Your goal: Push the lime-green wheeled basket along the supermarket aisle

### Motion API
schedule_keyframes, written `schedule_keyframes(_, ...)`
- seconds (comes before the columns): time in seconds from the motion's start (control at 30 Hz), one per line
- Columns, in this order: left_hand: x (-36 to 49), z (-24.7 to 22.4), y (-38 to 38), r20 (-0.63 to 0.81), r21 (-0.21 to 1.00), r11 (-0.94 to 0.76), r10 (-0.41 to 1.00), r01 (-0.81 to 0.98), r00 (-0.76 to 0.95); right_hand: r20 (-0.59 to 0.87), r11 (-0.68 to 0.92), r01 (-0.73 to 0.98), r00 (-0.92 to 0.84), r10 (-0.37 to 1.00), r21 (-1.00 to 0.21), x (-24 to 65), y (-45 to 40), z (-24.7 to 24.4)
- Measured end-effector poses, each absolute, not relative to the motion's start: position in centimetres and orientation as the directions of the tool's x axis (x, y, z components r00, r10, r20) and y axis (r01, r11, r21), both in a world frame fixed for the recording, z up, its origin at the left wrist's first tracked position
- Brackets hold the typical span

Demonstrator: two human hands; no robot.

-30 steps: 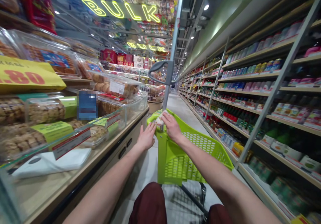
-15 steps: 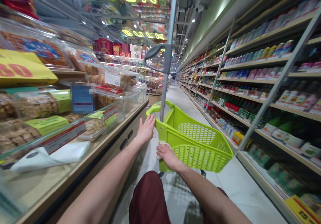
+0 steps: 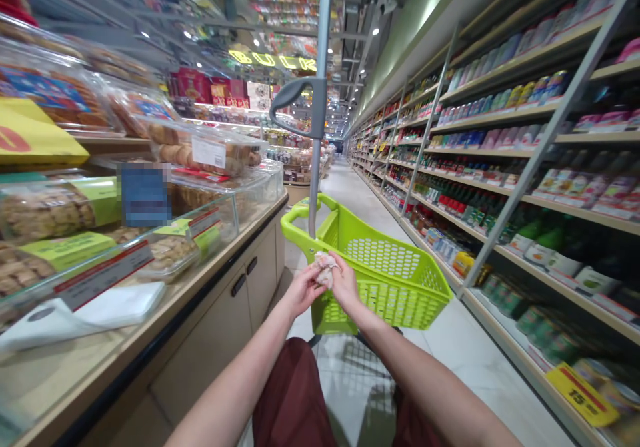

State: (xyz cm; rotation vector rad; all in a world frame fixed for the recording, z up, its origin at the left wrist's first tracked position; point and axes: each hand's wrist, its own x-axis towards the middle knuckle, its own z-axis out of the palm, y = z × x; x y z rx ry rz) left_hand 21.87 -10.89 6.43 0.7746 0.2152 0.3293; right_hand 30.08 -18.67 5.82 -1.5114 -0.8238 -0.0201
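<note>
A crumpled whitish wipe (image 3: 326, 268) with some pinkish patches is pinched between both hands, in front of the near end of a bright green shopping basket cart (image 3: 400, 287). My left hand (image 3: 303, 289) grips the wipe from the left, fingers closed. From the right, my right hand (image 3: 345, 283) has its fingers closed on the same wipe. The cart's perforated basket shows nothing inside. Its tall grey pole (image 3: 320, 47) carries a dark grey loop handle (image 3: 300, 108). Whether either hand touches the cart, I cannot tell.
On the left runs a wooden counter (image 3: 200, 340) with glass edging and packed baked goods (image 3: 220, 150). White paper sheets (image 3: 115, 307) lie on its edge. Shelves of cans and bottles (image 3: 500, 107) line the right side. A tiled aisle floor (image 3: 350, 183) stretches ahead.
My left hand has left the cart's rim and come to the wipe. The right hand has lifted the wipe off the cart's side, up toward the left hand.
</note>
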Motion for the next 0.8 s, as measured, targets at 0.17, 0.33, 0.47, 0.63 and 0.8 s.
schedule_keyframes(0.17, 22.1, 4.9, -11.7, -0.131, 0.685, 0.686, 0.448, -0.246, 0.884, 0.562, 0.104, 0.624, 0.603, 0.567, -0.775, 28.8, -19.5, 3.8)
schedule_keyframes(0.33, 22.2, 4.1, -11.9, -0.109, 0.721, 0.653, 0.438, -0.233, 0.892, 0.612, 0.057, 0.734, 0.517, 0.599, -0.677, 28.4, -20.4, 3.7)
schedule_keyframes(0.47, 23.2, 5.4, -11.5, -0.057, 0.930, 0.322, 0.599, -0.176, 0.798, 0.744, -0.047, 0.858, 0.469, 0.476, -0.511, 31.0, -20.3, 5.6)
schedule_keyframes(0.63, 25.2, 7.8, -11.0, 0.535, 0.614, -0.789, 0.431, 0.015, 0.727, 0.760, -0.300, 0.907, 0.413, 0.501, -0.295, 34.9, -20.4, 5.2)
schedule_keyframes(0.8, 25.7, 8.0, -11.1, 0.483, 0.031, -0.985, 0.164, 0.170, 0.860, 0.688, -0.422, 0.880, 0.445, 0.573, -0.218, 37.8, -25.2, 2.4)
